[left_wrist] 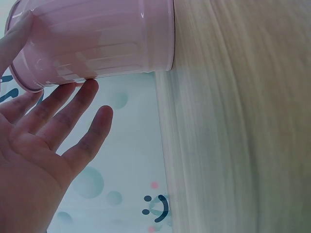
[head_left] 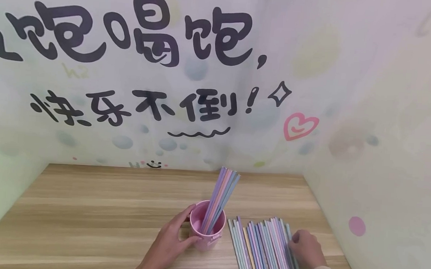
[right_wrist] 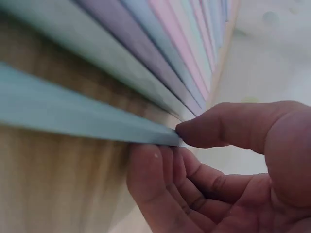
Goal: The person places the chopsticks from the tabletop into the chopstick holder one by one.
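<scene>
A small pink bucket (head_left: 206,241) with a handle stands upright on the table. Several long, thin pastel sticks (head_left: 222,200) lean inside it toward the right. My left hand (head_left: 167,241) holds the bucket from its left side, thumb in front and fingertips at the wall; the left wrist view shows the bucket (left_wrist: 97,39) between them. At the right, many pastel sticks (head_left: 264,251) lie side by side in a row. My right hand (head_left: 307,249) is at the row's right edge, where it pinches the end of a light-blue stick (right_wrist: 82,111) between thumb and fingers.
The wood-grain table (head_left: 98,213) extends left of the bucket. A printed back wall (head_left: 200,150) with large black characters rises behind the table, and a pale side wall (head_left: 391,192) borders it close to the right hand.
</scene>
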`<control>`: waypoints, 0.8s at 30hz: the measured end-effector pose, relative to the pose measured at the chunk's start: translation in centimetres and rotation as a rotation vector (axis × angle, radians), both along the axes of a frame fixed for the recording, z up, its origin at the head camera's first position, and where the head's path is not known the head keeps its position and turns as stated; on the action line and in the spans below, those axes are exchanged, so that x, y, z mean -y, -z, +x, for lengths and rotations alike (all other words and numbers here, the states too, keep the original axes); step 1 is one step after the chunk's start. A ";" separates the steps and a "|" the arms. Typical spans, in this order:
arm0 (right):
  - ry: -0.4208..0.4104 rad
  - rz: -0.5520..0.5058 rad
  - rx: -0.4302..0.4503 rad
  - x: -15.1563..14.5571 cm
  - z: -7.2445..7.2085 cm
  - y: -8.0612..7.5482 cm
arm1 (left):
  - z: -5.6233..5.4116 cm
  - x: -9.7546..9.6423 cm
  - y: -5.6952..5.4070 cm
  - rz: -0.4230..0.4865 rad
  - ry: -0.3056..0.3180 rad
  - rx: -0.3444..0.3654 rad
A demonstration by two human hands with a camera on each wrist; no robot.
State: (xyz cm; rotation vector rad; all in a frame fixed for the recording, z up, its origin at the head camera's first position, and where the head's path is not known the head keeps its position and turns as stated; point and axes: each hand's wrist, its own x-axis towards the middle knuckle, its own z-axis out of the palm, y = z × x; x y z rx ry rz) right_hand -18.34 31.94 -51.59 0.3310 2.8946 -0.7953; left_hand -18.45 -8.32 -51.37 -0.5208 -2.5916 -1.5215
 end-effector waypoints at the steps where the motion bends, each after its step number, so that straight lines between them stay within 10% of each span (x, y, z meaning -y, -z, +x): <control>1: -0.004 -0.006 -0.013 -0.1 0.1 -0.2 | 0.0 0.0 0.0 0.001 0.002 -0.005; 16: 0.018 -0.101 -0.616 4.5 -2.1 -8.2 | 0.1 -0.1 -0.2 -0.017 -0.005 0.015; 24: 0.017 -0.545 -0.771 8.0 -3.5 -11.3 | 0.0 -0.2 -0.3 -0.018 -0.004 -0.001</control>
